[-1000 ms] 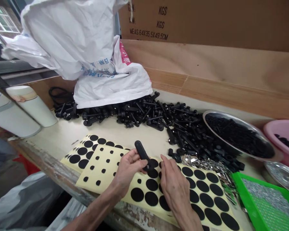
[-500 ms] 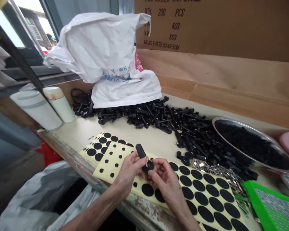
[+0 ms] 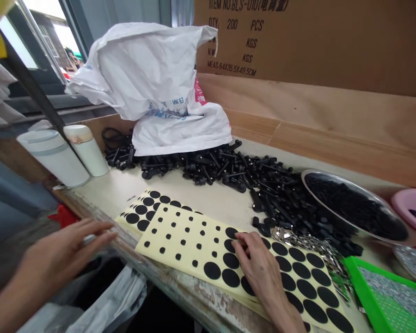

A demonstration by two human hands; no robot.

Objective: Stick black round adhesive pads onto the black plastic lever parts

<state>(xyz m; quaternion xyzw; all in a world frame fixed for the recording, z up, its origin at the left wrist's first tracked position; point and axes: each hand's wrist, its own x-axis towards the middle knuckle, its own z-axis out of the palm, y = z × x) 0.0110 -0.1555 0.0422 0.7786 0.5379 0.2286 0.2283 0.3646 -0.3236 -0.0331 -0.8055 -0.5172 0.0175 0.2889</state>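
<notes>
The person's right hand (image 3: 260, 268) rests on a pale yellow backing sheet (image 3: 190, 252) on the desk, its fingers half curled and their tips (image 3: 239, 243) against the matte black round adhesive pads (image 3: 231, 260) near the sheet's far edge. Whether those fingertips have hold of a pad's edge cannot be told; nothing is visibly lifted. The left hand (image 3: 65, 249) is open and empty, its fingers stretched out flat, and hangs just beyond the near left edge of the desk (image 3: 208, 208), well apart from the sheet.

The sheet carries small black dots on its left part and larger black discs on its right. A second yellow sheet with black discs (image 3: 138, 215) lies partly under its far left corner.

Farther off, a long heap of black plastic parts (image 3: 208, 169) runs along the desk, below a crumpled white woven sack (image 3: 152, 78). To the right stand a steel bowl (image 3: 353, 185) full of small black pieces and a pink plastic basin (image 3: 411, 203). A green tray (image 3: 355, 286) lined with silver material sits at the near right. Two white cylindrical containers (image 3: 53, 157) stand at the far left, before a brown cardboard carton (image 3: 312, 37).
</notes>
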